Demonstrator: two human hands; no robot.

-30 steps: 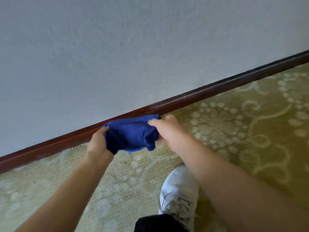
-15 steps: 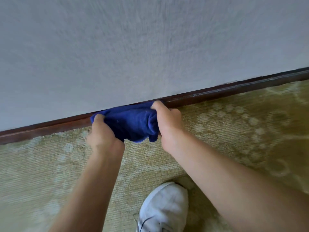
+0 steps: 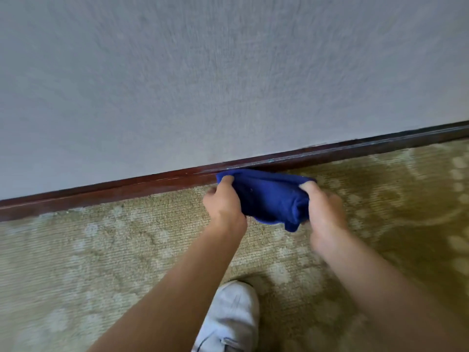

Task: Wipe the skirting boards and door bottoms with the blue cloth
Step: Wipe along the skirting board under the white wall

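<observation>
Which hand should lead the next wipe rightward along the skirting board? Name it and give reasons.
Right hand, probably: it grips the cloth on the side facing the board's stretch to the right; the left hand grips the other end.

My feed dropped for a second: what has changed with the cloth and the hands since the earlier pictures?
The blue cloth has gone from hanging just in front of the skirting board to lying with its top edge against it, further right along the board. The camera view shifted too. Unchanged: the left hand and right hand grip the cloth's two ends, and the white shoe stands on the carpet.
</observation>
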